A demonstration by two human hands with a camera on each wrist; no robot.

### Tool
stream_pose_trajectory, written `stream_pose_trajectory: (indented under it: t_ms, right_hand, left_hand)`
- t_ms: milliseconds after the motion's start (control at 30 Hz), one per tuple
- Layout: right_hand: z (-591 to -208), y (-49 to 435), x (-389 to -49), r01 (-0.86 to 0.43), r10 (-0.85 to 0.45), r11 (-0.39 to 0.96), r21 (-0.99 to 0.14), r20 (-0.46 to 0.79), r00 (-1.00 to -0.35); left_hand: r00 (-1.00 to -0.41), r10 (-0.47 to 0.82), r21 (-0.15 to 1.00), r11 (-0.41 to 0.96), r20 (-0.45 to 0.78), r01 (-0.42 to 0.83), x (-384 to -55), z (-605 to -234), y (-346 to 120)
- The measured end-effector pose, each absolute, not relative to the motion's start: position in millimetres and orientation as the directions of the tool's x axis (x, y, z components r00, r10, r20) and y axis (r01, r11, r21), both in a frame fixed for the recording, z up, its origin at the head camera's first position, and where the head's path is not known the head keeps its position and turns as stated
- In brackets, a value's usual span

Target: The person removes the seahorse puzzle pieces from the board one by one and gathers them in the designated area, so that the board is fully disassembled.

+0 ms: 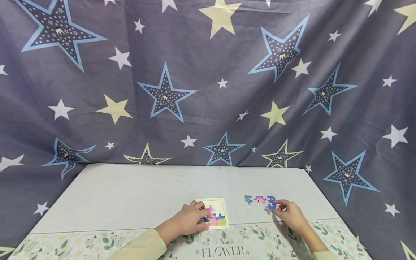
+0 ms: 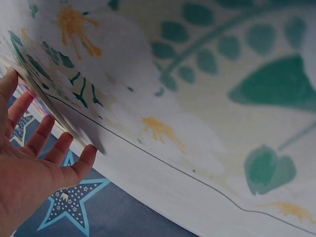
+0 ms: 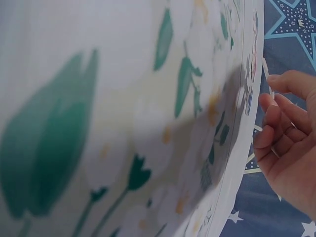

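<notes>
A square puzzle tray (image 1: 226, 207) with a pale frame holds several joined colourful pieces (image 1: 214, 219) in its lower part; part of its left side is hidden by my left hand (image 1: 191, 218). That hand rests on the tray, its fingers spread and fingertips against the frame in the left wrist view. To the right, my right hand (image 1: 290, 215) pinches a puzzle piece (image 3: 266, 71) between thumb and forefinger, seen edge-on in the right wrist view. Close by lie a blue-green puzzle piece (image 1: 248, 199), a pink one (image 1: 260, 199) and a blue-purple one (image 1: 271, 198).
The white table top (image 1: 136, 195) carries a printed floral band (image 1: 84, 242) along its near side, with the word FLOWER. A dark curtain with stars (image 1: 195, 133) hangs behind the table and at both sides.
</notes>
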State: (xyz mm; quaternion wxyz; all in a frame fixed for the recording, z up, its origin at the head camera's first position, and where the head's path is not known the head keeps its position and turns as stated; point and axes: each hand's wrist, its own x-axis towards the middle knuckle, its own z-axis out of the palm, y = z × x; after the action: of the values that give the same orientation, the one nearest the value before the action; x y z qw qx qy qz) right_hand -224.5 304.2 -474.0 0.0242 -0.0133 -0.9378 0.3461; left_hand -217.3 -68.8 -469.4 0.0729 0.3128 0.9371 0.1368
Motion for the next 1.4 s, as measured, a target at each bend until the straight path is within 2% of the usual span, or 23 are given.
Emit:
stream_pose_trajectory:
  t_ms: [833, 1400]
  right_hand:
    - [-483, 317, -227, 0.1, 0.099, 0.714, -0.693, -0.042, -0.994]
    - [-486, 319, -230, 0.118, 0.094, 0.692, -0.712, -0.073, -0.993]
  left_hand:
    - [-0.791, 0.608, 0.306, 0.767, -0.065, 0.564, -219, -470, -69]
    - [-0.794, 0.605, 0.313, 0.767, -0.063, 0.56, -218, -468, -69]
